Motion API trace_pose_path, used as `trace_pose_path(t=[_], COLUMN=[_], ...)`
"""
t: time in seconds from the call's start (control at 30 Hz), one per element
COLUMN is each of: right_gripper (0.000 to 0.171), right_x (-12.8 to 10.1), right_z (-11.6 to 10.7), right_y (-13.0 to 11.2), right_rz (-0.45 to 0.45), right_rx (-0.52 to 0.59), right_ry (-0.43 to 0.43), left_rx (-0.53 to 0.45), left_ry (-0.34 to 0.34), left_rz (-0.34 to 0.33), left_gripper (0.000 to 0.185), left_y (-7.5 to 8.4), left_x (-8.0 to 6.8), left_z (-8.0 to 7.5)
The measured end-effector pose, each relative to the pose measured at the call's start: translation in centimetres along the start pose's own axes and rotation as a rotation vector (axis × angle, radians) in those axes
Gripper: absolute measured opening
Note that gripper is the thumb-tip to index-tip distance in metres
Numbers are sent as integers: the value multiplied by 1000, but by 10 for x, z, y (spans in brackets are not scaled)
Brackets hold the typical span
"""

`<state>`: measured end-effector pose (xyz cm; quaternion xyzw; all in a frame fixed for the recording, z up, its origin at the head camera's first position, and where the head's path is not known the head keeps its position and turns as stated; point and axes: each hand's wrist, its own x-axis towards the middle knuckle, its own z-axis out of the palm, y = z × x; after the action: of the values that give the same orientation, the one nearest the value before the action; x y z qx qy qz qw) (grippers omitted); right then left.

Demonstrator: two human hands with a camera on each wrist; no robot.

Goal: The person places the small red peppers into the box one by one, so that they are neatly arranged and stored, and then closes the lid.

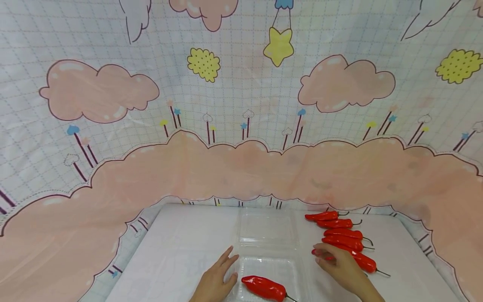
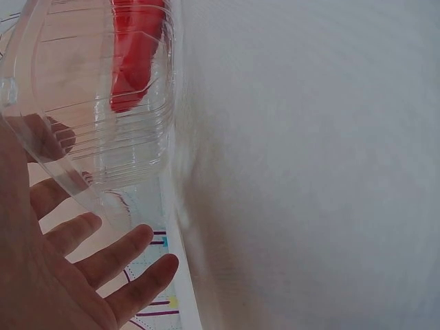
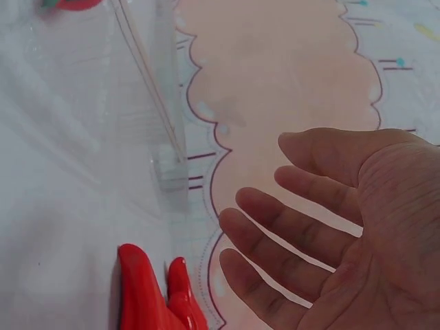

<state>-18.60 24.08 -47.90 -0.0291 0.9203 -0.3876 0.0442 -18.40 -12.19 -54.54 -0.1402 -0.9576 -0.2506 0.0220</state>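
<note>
A clear plastic clamshell box [image 1: 268, 235] lies open in the middle of the white table. One red chili pepper [image 1: 264, 288] lies in its near half and shows through the wall as a red pepper [image 2: 137, 55]. My left hand [image 1: 220, 272] rests flat beside the box's left edge, fingers straight and spread, as the left hand [image 2: 103, 258] shows. My right hand [image 1: 333, 260] is over the near end of a row of red peppers [image 1: 341, 235], and it holds nothing. The right hand [image 3: 323, 234] is open, with pepper tips [image 3: 148, 292] just beside the fingers.
The white table [image 1: 181, 251] is ringed by a cartoon cloth backdrop [image 1: 241, 126] that rises behind and on both sides. The pepper row runs from the back right toward my right hand. The box's far half [image 1: 268, 226] holds nothing.
</note>
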Motion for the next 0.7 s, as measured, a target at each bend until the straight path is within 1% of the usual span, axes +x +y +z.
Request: trace_pose_path(t=[0.1,0.3,0.43,0.5,0.7], right_gripper=[42,40,43,43,43], right_x=[1,1,2,2,2], right_z=[0,1,-1,-2,-5], right_y=[4,13,19,23,31], right_rz=[26,88,89,92,137], right_rx=[-15,-52,-65,-88,-140], right_ry=[14,17,18,22,52], left_rx=[0,-10,-3,-1,-10], left_ry=[-2,-34,-22,-23,-34], left_rz=[-3,-23,-13,-13,-29], left_gripper=[45,46,47,47,46], left_y=[0,0,0,0,0], left_x=[0,1,1,2,3], left_z=[0,1,1,0,0])
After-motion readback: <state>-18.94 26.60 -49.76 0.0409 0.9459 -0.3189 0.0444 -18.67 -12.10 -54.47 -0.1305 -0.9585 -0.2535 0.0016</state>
